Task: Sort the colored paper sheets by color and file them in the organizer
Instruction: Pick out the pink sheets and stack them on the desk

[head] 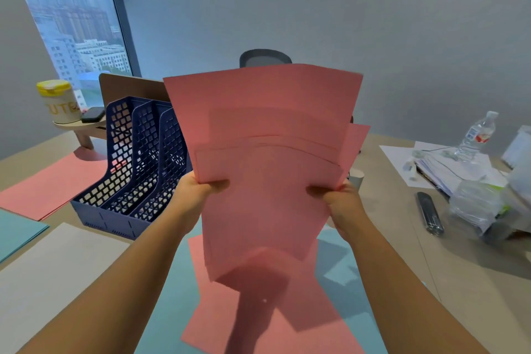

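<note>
I hold a fanned stack of pink sheets [267, 135] upright above the desk. My left hand [195, 195] grips its left edge and my right hand [342, 204] grips its right edge, thumbs on the near face. The dark blue lattice organizer [135, 169] with three slots stands on the desk just left of the stack; its slots look empty. More pink sheets [258, 322] lie on teal sheets [342, 267] under my hands. Another pink pile [48, 184] lies left of the organizer, with a teal sheet [17, 233] and a grey-white sheet [54, 276] nearer me.
A yellow-lidded jar [57, 100] and a dark case [93, 115] sit on a small wooden riser at the back left. At the right lie white papers [436, 167], a water bottle [477, 135], a black remote [429, 213] and clear plastic wrapping [474, 210]. A chair back [264, 57] stands behind.
</note>
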Available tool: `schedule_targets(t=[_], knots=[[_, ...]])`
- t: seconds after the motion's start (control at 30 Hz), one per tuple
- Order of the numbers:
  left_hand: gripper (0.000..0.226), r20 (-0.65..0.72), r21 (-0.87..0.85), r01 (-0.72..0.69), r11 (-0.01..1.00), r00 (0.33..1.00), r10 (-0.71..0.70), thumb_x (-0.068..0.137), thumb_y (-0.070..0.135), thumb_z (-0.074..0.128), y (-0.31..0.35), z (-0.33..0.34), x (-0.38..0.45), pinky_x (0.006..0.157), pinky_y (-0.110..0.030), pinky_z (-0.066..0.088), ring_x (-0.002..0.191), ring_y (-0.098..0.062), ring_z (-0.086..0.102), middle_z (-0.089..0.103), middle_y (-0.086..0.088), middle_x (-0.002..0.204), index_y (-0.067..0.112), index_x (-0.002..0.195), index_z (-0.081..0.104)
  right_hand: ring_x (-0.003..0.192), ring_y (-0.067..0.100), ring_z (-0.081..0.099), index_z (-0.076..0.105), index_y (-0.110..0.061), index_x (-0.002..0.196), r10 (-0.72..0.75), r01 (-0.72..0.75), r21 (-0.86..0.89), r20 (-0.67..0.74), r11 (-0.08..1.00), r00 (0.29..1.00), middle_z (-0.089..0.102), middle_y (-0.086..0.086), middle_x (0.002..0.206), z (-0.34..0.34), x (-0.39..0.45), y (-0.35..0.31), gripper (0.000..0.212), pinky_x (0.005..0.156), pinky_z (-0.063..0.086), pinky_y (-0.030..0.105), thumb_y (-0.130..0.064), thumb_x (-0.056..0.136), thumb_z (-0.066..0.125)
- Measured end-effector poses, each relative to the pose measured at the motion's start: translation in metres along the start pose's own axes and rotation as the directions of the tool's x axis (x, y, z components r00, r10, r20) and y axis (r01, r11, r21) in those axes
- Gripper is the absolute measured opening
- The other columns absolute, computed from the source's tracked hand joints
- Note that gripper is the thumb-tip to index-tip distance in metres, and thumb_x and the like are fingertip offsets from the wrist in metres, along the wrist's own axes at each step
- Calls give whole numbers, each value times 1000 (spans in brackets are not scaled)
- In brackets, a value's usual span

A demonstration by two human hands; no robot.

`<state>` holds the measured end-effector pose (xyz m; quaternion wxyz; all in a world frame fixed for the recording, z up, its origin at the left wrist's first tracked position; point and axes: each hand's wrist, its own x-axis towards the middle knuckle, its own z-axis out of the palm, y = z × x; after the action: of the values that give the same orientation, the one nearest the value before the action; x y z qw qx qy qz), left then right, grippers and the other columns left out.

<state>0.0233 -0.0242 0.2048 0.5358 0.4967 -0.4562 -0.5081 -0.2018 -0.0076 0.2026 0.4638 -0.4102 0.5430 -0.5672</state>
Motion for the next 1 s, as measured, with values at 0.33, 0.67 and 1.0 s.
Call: schedule_targets(t=[0.33, 0.67, 1.0], knots=[[20, 107, -44, 186, 982, 978, -180, 87, -4, 52, 27, -17, 1, 40, -21, 46, 42, -11, 55, 56, 3, 48, 8, 71, 52, 75, 18, 62, 63, -8, 85, 206, -210, 4, 177, 978, 962, 65, 2, 79, -1, -3, 2, 7, 66, 55, 24, -2, 82, 62], [24, -69, 21, 275, 961, 960, -273, 90, -8, 47, -8, -17, 8, 41, -22, 46, 58, -20, 48, 56, -7, 64, 10, 74, 51, 71, 17, 61, 63, 1, 101, 249, -238, -89, 145, 967, 958, 64, 8, 80, -1, -8, 31, 18, 60, 55, 18, 4, 84, 58], [29, -149, 175, 35, 984, 989, -9, 88, -9, 46, -19, 4, 7, 62, -28, 47, 68, -15, 55, 57, 1, 78, 18, 85, 55, 87, 25, 58, 57, -1, 112, 53, -63, -217, -52, 974, 997, 62, 12, 99, 4, -2, 33, 33, 79, 49, 34, 14, 82, 52]])
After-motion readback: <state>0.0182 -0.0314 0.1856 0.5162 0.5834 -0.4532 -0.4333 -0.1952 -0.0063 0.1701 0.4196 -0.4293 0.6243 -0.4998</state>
